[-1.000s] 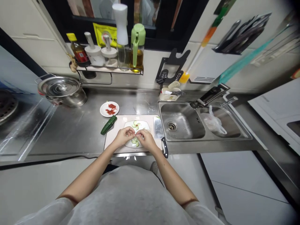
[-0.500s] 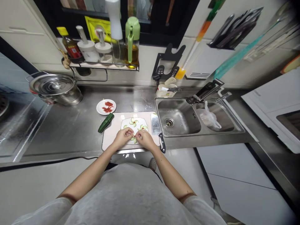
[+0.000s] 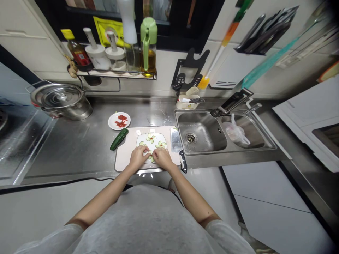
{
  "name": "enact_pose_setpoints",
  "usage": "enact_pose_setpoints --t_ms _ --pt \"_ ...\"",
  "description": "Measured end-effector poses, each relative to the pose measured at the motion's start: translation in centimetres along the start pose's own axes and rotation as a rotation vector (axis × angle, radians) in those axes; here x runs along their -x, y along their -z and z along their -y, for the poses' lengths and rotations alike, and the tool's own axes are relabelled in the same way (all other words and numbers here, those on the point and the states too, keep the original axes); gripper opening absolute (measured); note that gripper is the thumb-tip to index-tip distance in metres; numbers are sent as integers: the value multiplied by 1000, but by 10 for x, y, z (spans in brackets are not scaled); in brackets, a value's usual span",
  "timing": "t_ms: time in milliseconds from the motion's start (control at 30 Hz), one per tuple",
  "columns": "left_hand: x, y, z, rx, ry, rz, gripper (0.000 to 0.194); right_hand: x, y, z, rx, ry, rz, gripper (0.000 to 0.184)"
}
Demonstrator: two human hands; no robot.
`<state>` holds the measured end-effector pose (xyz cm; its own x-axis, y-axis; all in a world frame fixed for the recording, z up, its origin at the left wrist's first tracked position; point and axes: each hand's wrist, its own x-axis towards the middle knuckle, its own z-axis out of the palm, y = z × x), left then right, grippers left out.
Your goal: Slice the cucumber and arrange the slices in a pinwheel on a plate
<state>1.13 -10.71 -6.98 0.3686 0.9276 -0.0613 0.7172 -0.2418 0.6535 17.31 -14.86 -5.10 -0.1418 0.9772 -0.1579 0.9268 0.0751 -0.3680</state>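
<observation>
A white squarish plate (image 3: 143, 138) lies on a pale pink cutting board (image 3: 124, 155). Thin green-edged cucumber slices (image 3: 151, 137) are laid out on it in pinwheel clusters with small red bits at their centres. Over the plate's front part, my left hand (image 3: 139, 156) has thumb and finger pinched close to the nearest cluster. Facing it, my right hand (image 3: 161, 158) is also pinched, its fingertips at the same cluster. Whatever the fingertips hold is too small to make out. A cleaver-like knife (image 3: 175, 140) with a black handle rests on the board's right side.
Behind the board's left corner are a dark green cucumber (image 3: 119, 139) and a white plate of chopped red pieces (image 3: 119, 121). A lidded steel pot (image 3: 76, 106) stands farther left. To the right is a double sink (image 3: 201, 150) with a plastic bag (image 3: 236, 133). Bottles line a rack (image 3: 116, 74).
Both hands stay over the front cluster, with small shifts of the fingers. My left hand sits slightly lower, and the whole view has shifted a little.
</observation>
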Motion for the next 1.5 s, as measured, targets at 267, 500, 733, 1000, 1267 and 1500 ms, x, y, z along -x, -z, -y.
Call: enact_pose_setpoints --t_ms 267,500,733,1000,1267,1500 --pt "-2 -3 -10 -134 52 73 14 -1 -2 3 101 22 41 26" --pt "0 -3 -14 -185 108 99 16 1 0 4 94 11 28 24" --pt "-1 -3 -18 -169 127 95 15 1 1 1 1 -15 -43 17" --pt "-3 -2 -21 -152 128 87 15 0 -4 -5 -15 -19 -71 14" --pt "-2 2 -23 -49 142 46 13 -2 -5 -7 -71 -5 -112 15" --pt "-27 30 4 90 217 -202 12 -5 6 -6 -96 14 -172 18"
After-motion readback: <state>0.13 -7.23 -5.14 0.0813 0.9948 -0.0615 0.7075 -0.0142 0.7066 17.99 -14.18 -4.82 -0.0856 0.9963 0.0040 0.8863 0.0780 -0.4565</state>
